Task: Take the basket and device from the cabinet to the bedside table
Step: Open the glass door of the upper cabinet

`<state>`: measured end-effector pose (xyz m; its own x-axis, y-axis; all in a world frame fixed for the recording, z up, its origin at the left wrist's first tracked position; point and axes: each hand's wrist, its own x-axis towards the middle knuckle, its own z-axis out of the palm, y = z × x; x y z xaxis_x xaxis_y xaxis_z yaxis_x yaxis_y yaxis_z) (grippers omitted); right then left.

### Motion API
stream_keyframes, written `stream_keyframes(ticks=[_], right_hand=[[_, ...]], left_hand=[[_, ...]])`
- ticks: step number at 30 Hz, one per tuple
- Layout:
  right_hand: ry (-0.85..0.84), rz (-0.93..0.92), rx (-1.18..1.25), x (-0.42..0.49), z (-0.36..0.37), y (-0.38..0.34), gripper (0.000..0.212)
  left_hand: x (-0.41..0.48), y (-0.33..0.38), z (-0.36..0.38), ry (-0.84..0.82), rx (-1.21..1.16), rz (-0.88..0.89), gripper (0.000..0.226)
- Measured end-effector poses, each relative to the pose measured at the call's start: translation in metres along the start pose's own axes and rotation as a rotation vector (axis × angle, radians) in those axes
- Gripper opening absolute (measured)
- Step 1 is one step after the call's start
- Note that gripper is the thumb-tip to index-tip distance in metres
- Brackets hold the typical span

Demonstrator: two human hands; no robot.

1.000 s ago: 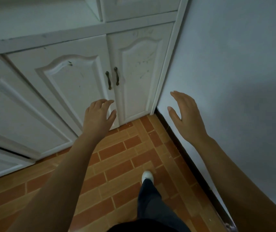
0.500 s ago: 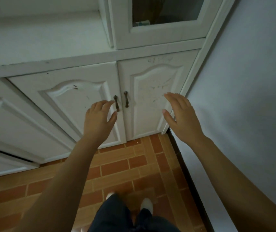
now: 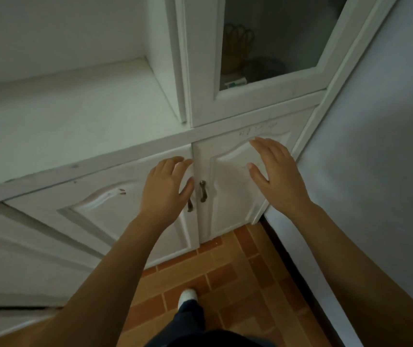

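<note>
From the head camera, the person stands facing a white cabinet (image 3: 125,136) set in the corner against a grey wall (image 3: 388,146). Both hands are raised in front of the lower doors: the left hand (image 3: 166,189) hangs with fingers loosely spread and empty, covering part of the left door handle (image 3: 189,205), and the right hand (image 3: 275,176) is flat and open, holding nothing, in front of the right lower door, with the right door handle (image 3: 202,191) between the two hands. The woven basket (image 3: 236,50) sits behind the glass door (image 3: 270,43) of the upper compartment, which looks shut; a small box (image 3: 235,83) lies below it and a dim rounded shape beside it may be the device, though that is too dark to tell. The likely slip is opening the lower doors, where the hands are, instead of the glass one. Reaching into that dark shelf could also knock the box out or tip the basket.
</note>
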<state>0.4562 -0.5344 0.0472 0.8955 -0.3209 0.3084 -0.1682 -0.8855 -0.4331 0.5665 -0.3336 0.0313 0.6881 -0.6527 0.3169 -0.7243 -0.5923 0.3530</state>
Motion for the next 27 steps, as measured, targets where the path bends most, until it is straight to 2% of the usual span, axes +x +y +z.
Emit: stream_keyframes(ticks=[8, 16, 27], right_hand=[[0.049, 0.093, -0.003, 0.011, 0.010, -0.013, 0.047], [0.068, 0.057, -0.025, 0.015, -0.004, -0.023, 0.051], [0.268, -0.078, -0.105, 0.056, -0.064, -0.050, 0.050]], left_hand=[[0.031, -0.015, -0.010, 0.028, -0.019, 0.153, 0.044], [0.030, -0.010, -0.015, 0.047, -0.004, 0.170, 0.045], [0.074, -0.001, -0.077, 0.334, 0.017, 0.195, 0.047]])
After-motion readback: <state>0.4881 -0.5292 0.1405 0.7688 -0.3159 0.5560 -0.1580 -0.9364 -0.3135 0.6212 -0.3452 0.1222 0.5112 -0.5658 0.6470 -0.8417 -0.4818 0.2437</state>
